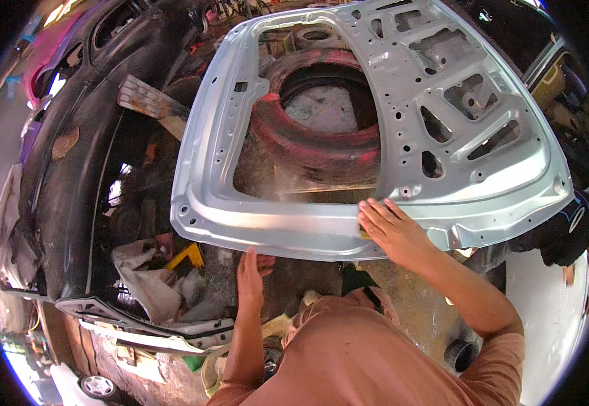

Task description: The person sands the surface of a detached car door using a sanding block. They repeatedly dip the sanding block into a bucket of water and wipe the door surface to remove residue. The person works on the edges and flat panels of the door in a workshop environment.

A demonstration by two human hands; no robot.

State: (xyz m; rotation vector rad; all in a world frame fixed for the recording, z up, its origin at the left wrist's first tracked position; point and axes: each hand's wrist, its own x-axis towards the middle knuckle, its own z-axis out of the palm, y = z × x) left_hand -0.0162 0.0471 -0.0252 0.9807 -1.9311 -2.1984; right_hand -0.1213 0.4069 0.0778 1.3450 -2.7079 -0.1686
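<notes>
A silver-grey car tailgate [281,220] lies raised in front of me, its window opening on the left and its pierced inner panel on the right. My right hand [397,233] is pressed on the frame along the near edge, fingers laid out together. A small yellowish piece [364,232], perhaps a sanding pad, peeks out under those fingers; most of it is hidden. Just below the near edge, left of the middle, my left hand [252,274] is held up with thumb and fingers apart. It holds nothing, and I cannot tell whether its fingertips touch the edge.
Beneath the tailgate a tyre [315,152] dusted with red shows through the window opening. A dark car body [71,155] runs along the left, with a wooden board [149,98] beside it. Crumpled grey cloth [149,284] and a yellow piece [187,257] lie at lower left. A white panel [545,311] stands at right.
</notes>
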